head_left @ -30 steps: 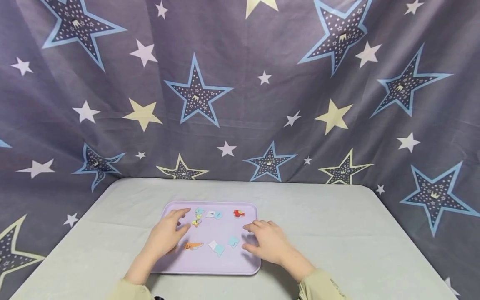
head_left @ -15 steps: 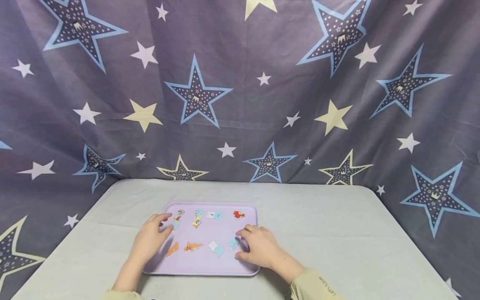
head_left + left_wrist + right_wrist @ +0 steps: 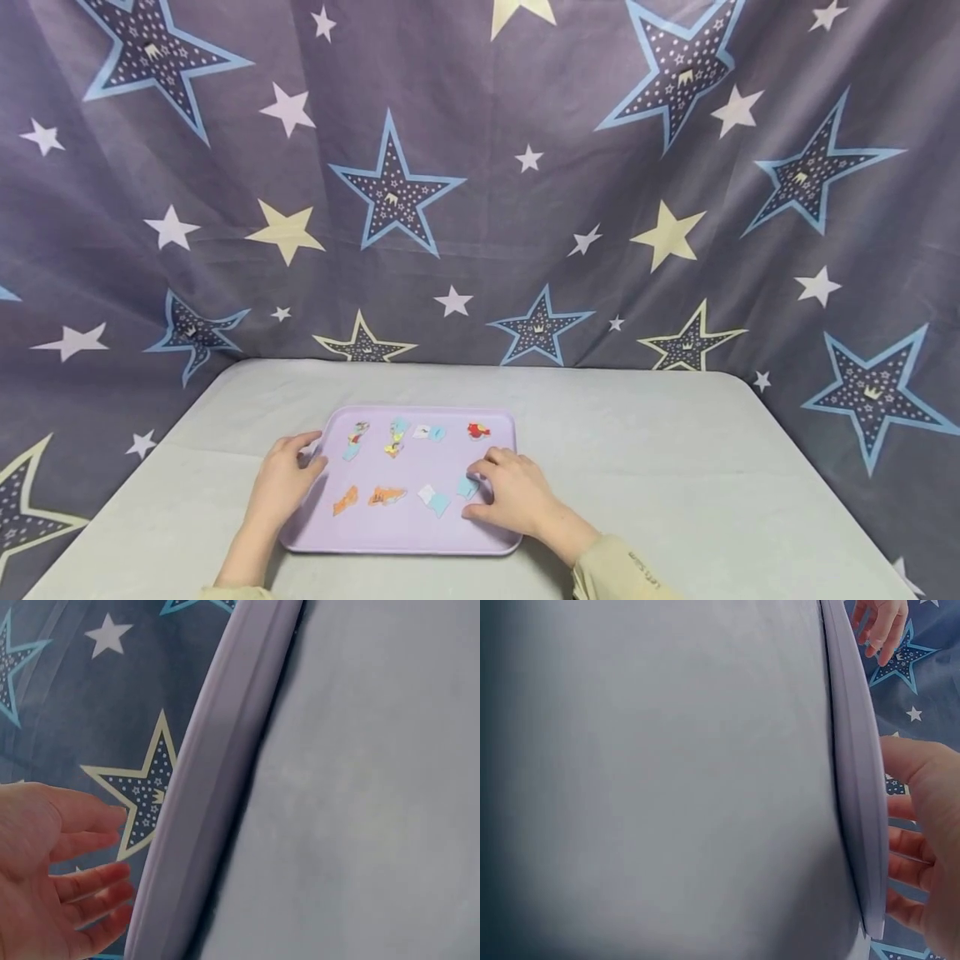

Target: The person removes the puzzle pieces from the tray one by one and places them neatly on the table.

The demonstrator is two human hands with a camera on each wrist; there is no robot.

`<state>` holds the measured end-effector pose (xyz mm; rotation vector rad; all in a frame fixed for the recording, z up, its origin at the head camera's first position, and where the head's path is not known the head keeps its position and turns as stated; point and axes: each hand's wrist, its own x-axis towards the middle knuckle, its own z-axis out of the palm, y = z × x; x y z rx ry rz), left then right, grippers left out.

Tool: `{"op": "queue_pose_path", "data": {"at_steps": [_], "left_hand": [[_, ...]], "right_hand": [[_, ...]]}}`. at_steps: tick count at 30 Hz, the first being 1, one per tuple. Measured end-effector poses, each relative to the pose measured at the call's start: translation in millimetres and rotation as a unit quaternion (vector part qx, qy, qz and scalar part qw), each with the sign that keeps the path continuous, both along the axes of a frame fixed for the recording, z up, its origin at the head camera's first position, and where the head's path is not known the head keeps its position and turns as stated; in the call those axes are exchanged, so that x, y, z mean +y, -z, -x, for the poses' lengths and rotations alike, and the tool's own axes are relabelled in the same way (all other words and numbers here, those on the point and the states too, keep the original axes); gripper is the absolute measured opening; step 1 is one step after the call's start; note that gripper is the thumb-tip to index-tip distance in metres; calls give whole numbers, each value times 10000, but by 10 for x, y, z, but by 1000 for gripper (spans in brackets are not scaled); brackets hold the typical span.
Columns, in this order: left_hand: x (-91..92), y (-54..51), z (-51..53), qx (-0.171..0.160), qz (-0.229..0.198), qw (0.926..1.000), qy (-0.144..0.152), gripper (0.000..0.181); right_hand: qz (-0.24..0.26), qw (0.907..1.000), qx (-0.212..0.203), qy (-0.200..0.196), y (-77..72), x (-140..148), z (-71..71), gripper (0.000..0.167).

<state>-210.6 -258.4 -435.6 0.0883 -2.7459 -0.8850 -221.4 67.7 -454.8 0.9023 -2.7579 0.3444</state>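
Several small cut-out picture pieces lie on a lilac tray in the head view. My left hand is beside the tray's left edge, fingers apart and loosely bent, holding nothing; the left wrist view shows the same relaxed left hand behind the rim. Over the tray's right side hovers my right hand, thumb and fingers spread around a light blue piece. Whether it touches that piece is hidden. Nearest the left hand are an orange piece and a red-and-blue piece.
Farther along the tray lie an orange animal piece, a yellow-and-blue piece, white-and-blue pieces and a red piece. The tray stands on a pale table, with a starry cloth hanging behind.
My left hand has drawn left from above the tray to its edge, uncovering pieces there. The right hand has moved a little left and nearer, over the light blue piece.
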Motion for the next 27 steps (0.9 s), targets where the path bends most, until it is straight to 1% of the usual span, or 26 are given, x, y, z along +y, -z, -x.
{"op": "queue_pose_path", "data": {"at_steps": [2, 4, 9, 12, 14, 20, 27], "left_hand": [[-31, 27, -1, -165, -18, 9999, -44, 46], [-59, 49, 6, -284, 6, 9996, -23, 48], [-97, 58, 25, -582, -8, 9983, 100, 55], [-113, 60, 26, -765, -27, 9970, 131, 58], [-124, 67, 30, -829, -69, 9964, 174, 59], [-151, 110, 36, -847, -56, 9961, 256, 54], [-157, 119, 23, -724, 15, 9969, 307, 48]], "right_hand": [[13, 10000, -42, -30, 15, -9, 4, 47], [35, 10000, -27, -23, 23, -14, 10, 44], [137, 9999, 20, 0, 16, -23, 25, 39], [186, 9998, -36, 7, 14, -33, 29, 36], [231, 9997, -63, 31, 20, -41, 33, 34], [387, 9991, -137, 107, 35, -61, 49, 31], [482, 9986, -197, 106, 26, -86, 62, 28]]}}
